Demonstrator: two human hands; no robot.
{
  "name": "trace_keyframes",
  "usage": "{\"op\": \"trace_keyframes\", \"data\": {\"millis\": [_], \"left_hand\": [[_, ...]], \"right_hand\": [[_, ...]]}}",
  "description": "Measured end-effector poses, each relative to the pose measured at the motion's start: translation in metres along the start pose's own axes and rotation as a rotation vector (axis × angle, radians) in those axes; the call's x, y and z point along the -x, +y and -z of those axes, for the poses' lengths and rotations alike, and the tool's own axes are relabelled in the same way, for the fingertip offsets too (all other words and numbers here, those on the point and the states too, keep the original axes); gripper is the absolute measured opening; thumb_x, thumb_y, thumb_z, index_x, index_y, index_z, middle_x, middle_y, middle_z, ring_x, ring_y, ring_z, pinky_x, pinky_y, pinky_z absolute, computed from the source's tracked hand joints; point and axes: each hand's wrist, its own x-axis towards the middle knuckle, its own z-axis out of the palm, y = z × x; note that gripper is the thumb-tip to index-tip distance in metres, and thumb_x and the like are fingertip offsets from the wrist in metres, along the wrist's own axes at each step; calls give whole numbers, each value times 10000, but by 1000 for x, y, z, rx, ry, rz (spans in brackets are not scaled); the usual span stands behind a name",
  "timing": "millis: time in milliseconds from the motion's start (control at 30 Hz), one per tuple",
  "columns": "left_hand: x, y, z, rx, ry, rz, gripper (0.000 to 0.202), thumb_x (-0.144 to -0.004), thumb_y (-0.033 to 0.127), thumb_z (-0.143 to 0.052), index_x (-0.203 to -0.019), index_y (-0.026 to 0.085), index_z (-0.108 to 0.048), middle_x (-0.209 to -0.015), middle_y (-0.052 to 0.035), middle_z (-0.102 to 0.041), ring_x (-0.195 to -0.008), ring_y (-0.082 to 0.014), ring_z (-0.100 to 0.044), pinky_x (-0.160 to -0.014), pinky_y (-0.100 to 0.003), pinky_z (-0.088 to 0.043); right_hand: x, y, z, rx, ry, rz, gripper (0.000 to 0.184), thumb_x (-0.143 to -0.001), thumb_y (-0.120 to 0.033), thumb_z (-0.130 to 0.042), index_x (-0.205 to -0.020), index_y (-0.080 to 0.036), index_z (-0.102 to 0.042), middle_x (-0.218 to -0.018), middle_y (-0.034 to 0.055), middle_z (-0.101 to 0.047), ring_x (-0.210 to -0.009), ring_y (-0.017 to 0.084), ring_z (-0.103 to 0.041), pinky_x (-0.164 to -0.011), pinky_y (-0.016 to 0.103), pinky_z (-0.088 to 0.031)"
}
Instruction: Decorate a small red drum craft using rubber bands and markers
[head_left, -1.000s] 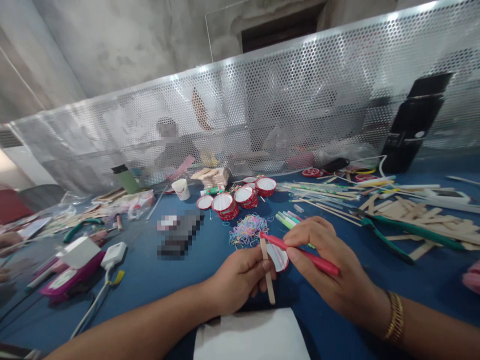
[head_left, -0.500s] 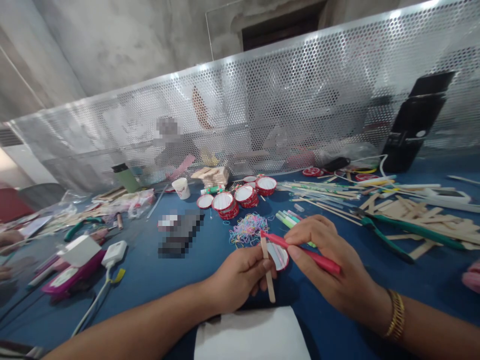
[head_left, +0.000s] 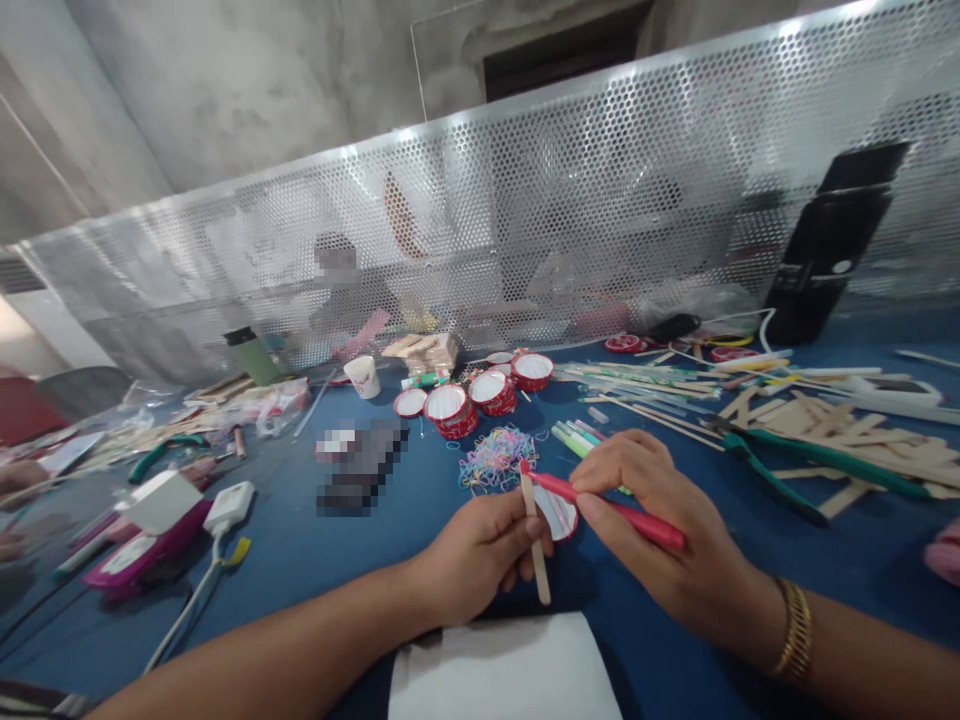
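Pinched between the thumb and fingers of my left hand (head_left: 487, 550) is a flat wooden craft stick (head_left: 540, 575), held tilted with its far end up. My right hand (head_left: 660, 530) grips a red marker (head_left: 622, 512) like a pen. The marker's tip touches, or nearly touches, the stick's upper end, which looks red there. Just behind the stick a round, white-topped piece with a red rim (head_left: 559, 515) is partly covered by my left fingers. A heap of colourful rubber bands (head_left: 499, 458) lies beyond my left hand. Several light-coloured markers (head_left: 576, 438) lie behind my right hand.
Red-and-white drum-like pieces (head_left: 450, 412) and a paper cup (head_left: 363, 377) stand farther back. Green-handled pliers (head_left: 847, 462) lie by loose craft sticks (head_left: 832, 430) at right. A white folded sheet (head_left: 510, 670) lies in front. Another person's hand (head_left: 19, 483) shows at far left.
The marker tip has shifted very slightly at the stick's upper end. My left hand and the stick stay in place.
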Motion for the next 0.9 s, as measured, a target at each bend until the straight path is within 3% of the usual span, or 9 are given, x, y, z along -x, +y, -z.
{"op": "trace_keyframes", "data": {"millis": [900], "left_hand": [[-1, -2, -1, 24, 12, -3, 398, -950, 524, -438, -850, 153, -540, -642, 29, -475, -500, -59, -408, -444, -161, -333]], "right_hand": [[0, 0, 2, 10, 6, -2, 122, -883, -132, -521, -835, -244, -519, -818, -8, -634, -797, 172, -588, -827, 400, -411]]}}
